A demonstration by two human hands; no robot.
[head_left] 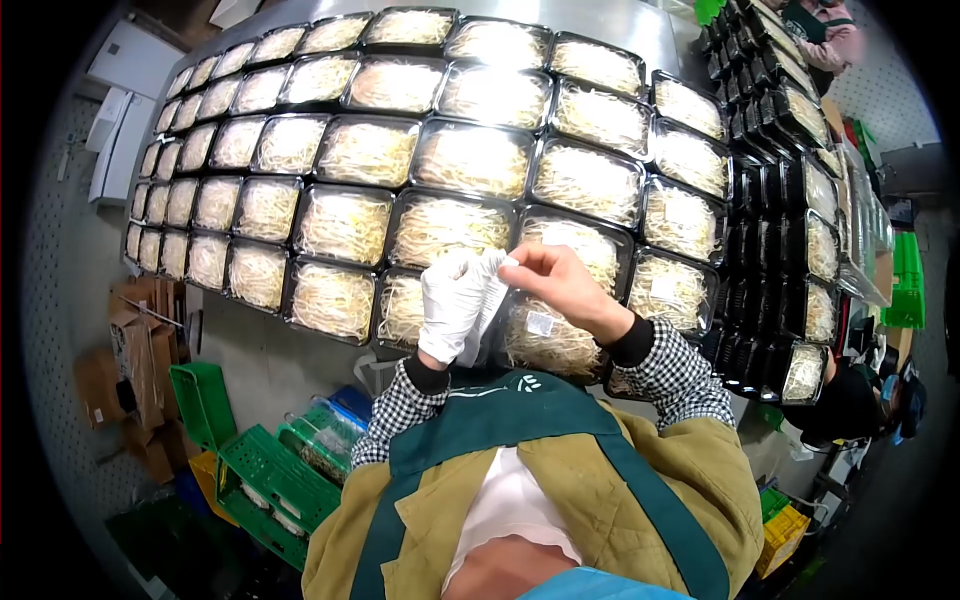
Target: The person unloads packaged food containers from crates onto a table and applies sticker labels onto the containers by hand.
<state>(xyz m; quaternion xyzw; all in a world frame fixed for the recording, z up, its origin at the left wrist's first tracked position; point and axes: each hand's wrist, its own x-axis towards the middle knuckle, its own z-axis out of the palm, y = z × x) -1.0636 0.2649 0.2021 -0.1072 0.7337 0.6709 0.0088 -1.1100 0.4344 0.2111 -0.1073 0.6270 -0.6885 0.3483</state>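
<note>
My left hand [447, 305], in a white glove, is closed around a strip of white labels [491, 300] that hangs down beside its fingers. My bare right hand [565, 283] pinches with thumb and forefinger at the top edge of that strip; exactly what lies between the fingertips is too small to tell. Both hands are over black trays of bean sprouts. Below my right hand sits a tray of bean sprouts [555, 345] with a small white label [540, 324] on it. To its right, another tray of sprouts [665, 290] also bears a label.
Rows of sprout trays [340, 225] cover the metal table [225, 312]. Stacked black trays [760, 240] stand along the right side. Green crates [275, 490] and cardboard boxes [145, 360] are at lower left. A co-worker [825, 35] is at the far right.
</note>
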